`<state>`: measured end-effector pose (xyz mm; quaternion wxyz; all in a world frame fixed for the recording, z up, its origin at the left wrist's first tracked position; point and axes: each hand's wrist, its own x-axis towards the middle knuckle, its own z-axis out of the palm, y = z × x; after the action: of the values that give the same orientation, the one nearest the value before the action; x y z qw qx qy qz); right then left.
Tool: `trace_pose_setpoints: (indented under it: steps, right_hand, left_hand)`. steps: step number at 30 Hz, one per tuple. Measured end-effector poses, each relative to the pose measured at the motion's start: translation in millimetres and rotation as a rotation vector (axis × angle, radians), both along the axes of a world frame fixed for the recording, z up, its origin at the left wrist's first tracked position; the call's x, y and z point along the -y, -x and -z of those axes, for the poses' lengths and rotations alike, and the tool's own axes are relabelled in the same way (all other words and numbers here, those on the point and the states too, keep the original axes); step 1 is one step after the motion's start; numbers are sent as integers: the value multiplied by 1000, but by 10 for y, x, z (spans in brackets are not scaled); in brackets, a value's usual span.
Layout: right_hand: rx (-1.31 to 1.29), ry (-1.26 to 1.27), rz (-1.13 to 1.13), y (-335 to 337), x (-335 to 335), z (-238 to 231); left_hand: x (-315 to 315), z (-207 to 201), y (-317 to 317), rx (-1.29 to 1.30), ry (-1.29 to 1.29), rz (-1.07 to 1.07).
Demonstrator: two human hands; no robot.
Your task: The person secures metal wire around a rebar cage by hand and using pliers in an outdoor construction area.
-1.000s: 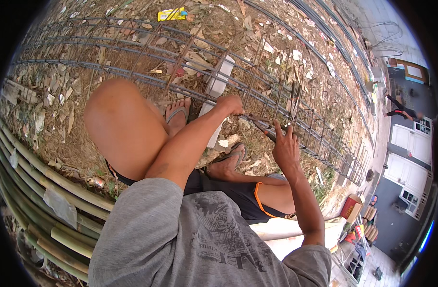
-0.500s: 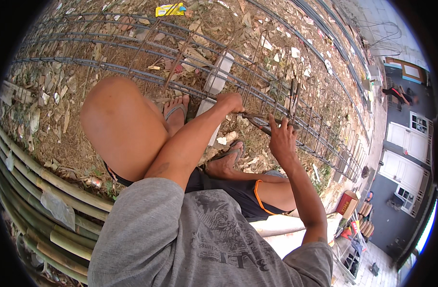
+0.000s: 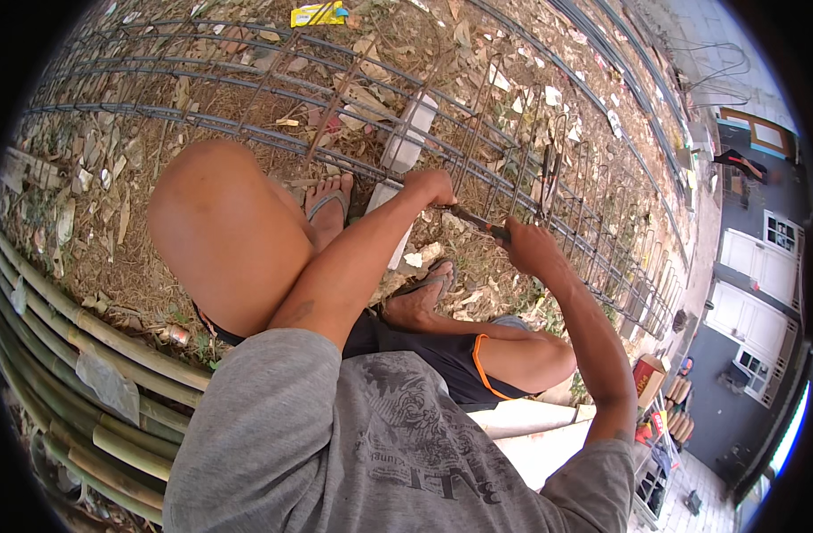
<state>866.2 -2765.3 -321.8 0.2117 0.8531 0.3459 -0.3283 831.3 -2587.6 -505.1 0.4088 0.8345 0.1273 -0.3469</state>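
Note:
My right hand (image 3: 533, 249) is wrapped round the dark handles of a pair of pincers (image 3: 479, 220). Their head end points left to the rebar cage (image 3: 322, 158), beside my left hand (image 3: 431, 188). That hand is closed at the cage's near bars; what its fingers grip is hidden. A second long-handled tool (image 3: 547, 182), like pincers or pliers, stands upright among the stirrups beyond my right hand. Under the cage, close to my left hand, lies a pale block (image 3: 408, 138); another pale block (image 3: 382, 197) is partly covered by my left forearm.
Bamboo poles (image 3: 104, 342) are stacked at the lower left. Loose steel bars (image 3: 615, 67) run along the upper right. Dry leaves and litter cover the ground, with a yellow packet (image 3: 318, 14) at the top. A red-brown carton (image 3: 648, 380) stands right, and another person (image 3: 742, 166) is far off.
My right hand has gone from open fingers beside the spread pincers to a closed grip on their handles, which have come together. My left hand stays nearly in place.

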Motion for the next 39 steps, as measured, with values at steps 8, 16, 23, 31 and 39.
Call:
trace_pose_setpoints:
  steps: [8,16,23,31,39]
  right_hand:
    - [8,-162,209,408,239,238]
    - [-24,-297,257,581,377,225]
    - [-211,-109,100,-221,-51,-165]
    - [342,-128,-614,59,-2,-126]
    - [-312,-33,292,-228,129,-28]
  left_hand:
    - [62,-90,74,85,-14,-192]
    - [36,-161,56,86,31,-192]
    - [61,-123,54,90,29,-198]
    - [37,-45,66,62,75,-195]
    - [62,-155,61,96,81,-197]
